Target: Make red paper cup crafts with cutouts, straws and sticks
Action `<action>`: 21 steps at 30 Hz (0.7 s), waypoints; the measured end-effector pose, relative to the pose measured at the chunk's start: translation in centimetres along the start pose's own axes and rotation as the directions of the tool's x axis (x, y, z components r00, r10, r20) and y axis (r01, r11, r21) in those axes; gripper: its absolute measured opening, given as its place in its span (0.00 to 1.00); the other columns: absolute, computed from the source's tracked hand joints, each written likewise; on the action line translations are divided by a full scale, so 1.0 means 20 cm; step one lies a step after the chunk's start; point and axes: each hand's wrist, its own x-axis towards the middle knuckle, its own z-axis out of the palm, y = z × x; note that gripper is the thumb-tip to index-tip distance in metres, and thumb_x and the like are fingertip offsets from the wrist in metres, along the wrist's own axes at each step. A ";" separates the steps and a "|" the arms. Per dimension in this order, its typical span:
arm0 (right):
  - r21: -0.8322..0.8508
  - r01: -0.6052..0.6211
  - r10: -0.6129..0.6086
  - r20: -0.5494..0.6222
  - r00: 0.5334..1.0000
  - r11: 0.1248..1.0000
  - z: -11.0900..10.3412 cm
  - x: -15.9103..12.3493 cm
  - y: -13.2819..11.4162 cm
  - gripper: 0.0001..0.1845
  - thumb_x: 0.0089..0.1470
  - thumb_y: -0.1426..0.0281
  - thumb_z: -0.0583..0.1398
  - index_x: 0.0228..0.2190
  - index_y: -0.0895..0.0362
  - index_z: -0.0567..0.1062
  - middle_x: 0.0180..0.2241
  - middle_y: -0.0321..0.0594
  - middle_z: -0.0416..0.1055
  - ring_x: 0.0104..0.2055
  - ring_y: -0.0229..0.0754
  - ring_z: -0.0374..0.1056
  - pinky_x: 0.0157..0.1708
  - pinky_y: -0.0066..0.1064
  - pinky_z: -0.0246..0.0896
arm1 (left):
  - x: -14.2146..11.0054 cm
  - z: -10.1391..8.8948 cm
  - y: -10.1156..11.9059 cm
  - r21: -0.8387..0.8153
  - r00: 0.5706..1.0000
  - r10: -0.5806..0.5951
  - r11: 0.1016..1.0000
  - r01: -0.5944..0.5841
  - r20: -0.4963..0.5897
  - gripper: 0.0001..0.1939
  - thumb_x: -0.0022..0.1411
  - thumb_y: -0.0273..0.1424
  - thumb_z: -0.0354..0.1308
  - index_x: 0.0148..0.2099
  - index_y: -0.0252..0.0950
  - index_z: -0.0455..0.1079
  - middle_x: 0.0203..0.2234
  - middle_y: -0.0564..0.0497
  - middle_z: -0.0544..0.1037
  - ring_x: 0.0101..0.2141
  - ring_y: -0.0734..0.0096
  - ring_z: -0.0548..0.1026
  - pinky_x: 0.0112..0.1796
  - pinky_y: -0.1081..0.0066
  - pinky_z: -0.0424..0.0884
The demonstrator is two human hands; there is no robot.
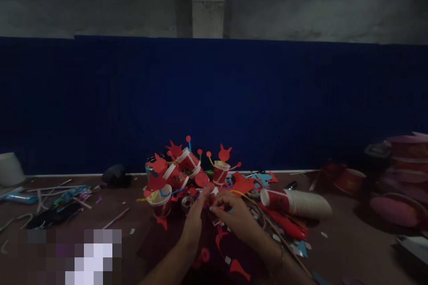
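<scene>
My left hand (194, 218) and my right hand (236, 216) meet at the middle of a dark table, fingers pinched together on a small red and white piece (211, 196) that I cannot make out in the dim light. Just beyond them stands a cluster of red paper-cup figures (185, 169) with red cut-out heads, white bands and straw arms. One more cup figure (220, 170) stands upright at the right of the cluster. Red paper scraps (239, 269) lie under my forearms.
A lying stack of paper cups (296, 202) sits right of my hands. Red and pink plates (397, 207) are piled at the far right. Straws and scraps (60, 193) litter the left side. A blue wall panel (214, 102) runs behind the table.
</scene>
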 end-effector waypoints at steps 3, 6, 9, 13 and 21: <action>0.021 -0.016 0.016 0.009 1.000 1.000 0.01 -0.01 0.02 0.05 0.44 0.76 0.57 0.20 0.58 0.72 0.26 0.38 0.69 0.31 0.40 0.66 0.33 0.28 0.59 | 0.00 0.00 -0.01 0.001 1.000 0.023 1.000 -0.023 0.004 0.21 0.54 0.44 0.56 0.47 0.38 0.73 0.49 0.47 0.74 0.55 0.54 0.63 0.55 0.58 0.57; 0.045 -0.056 0.055 0.021 0.998 0.997 0.02 -0.01 0.03 0.05 0.44 0.75 0.56 0.22 0.59 0.73 0.24 0.37 0.70 0.29 0.39 0.66 0.31 0.28 0.60 | 0.00 -0.01 -0.02 -0.019 1.000 0.016 1.000 -0.016 0.014 0.21 0.56 0.43 0.55 0.47 0.37 0.73 0.50 0.46 0.73 0.56 0.55 0.63 0.56 0.58 0.55; 0.083 -0.123 0.118 0.064 0.991 0.989 0.02 -0.01 0.04 0.06 0.44 0.74 0.55 0.21 0.59 0.72 0.21 0.36 0.70 0.26 0.39 0.66 0.28 0.28 0.59 | -0.01 -0.01 -0.03 -0.063 0.999 -0.024 0.998 0.027 0.042 0.20 0.57 0.42 0.53 0.47 0.37 0.73 0.53 0.46 0.71 0.56 0.56 0.62 0.56 0.59 0.56; 0.132 -0.153 0.140 0.103 0.985 0.979 0.02 0.00 0.03 0.05 0.42 0.73 0.55 0.21 0.59 0.71 0.20 0.35 0.69 0.24 0.38 0.64 0.26 0.27 0.58 | 0.00 -0.01 -0.04 -0.119 0.991 -0.090 0.988 0.101 0.097 0.20 0.58 0.43 0.52 0.47 0.38 0.72 0.52 0.47 0.71 0.55 0.56 0.64 0.56 0.59 0.56; 0.140 -0.127 0.124 0.036 0.992 0.982 0.04 0.00 0.06 0.03 0.38 0.75 0.55 0.18 0.58 0.68 0.18 0.32 0.65 0.22 0.35 0.60 0.23 0.25 0.54 | -0.02 0.00 -0.03 -0.076 0.989 -0.085 0.993 0.095 0.121 0.21 0.58 0.42 0.52 0.49 0.36 0.72 0.54 0.45 0.68 0.56 0.53 0.61 0.57 0.57 0.54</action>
